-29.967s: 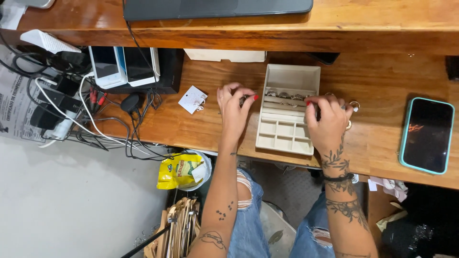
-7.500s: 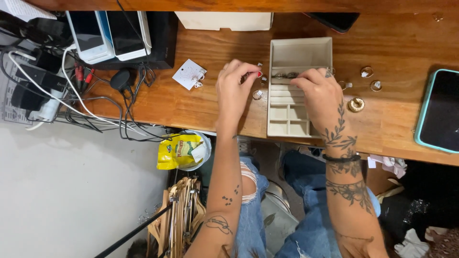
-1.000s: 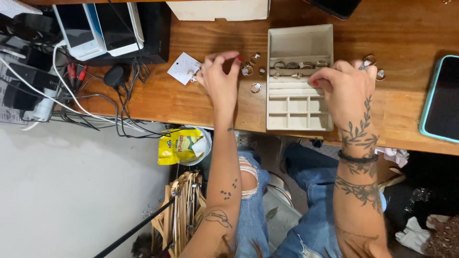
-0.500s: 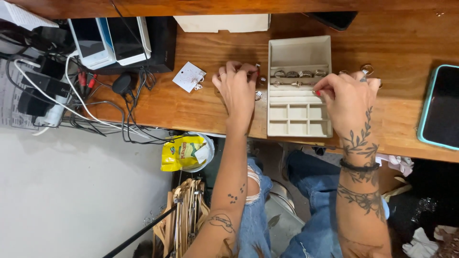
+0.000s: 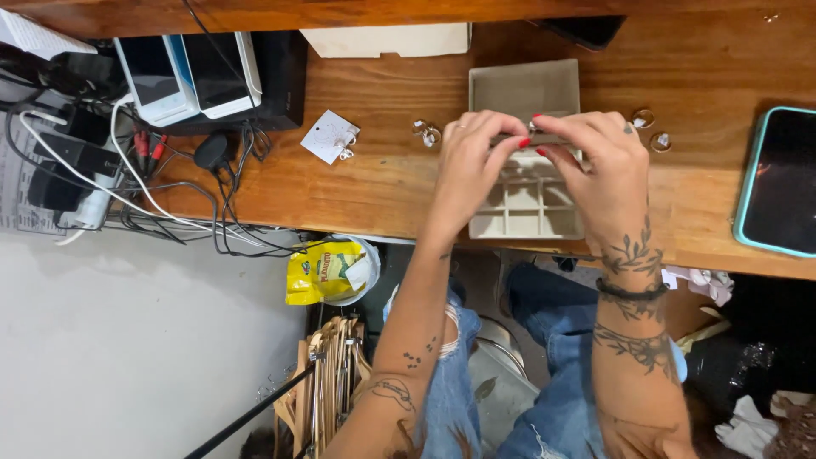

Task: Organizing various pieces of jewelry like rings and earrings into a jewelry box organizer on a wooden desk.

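My left hand (image 5: 472, 161) and right hand (image 5: 599, 161) meet over the beige jewelry box (image 5: 525, 144), fingertips pinched together on something too small to tell. Loose rings (image 5: 425, 132) lie just left of the box on the wooden table (image 5: 340, 191).

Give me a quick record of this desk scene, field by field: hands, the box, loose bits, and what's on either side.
left hand: over the jewellery box, fingers pinched at its ring row
right hand: meets the left above the box
jewellery box: beige, open, empty square compartments nearest the person
loose rings: right of box on the wooden desk
earring card: left of box
phone: far right, screen dark
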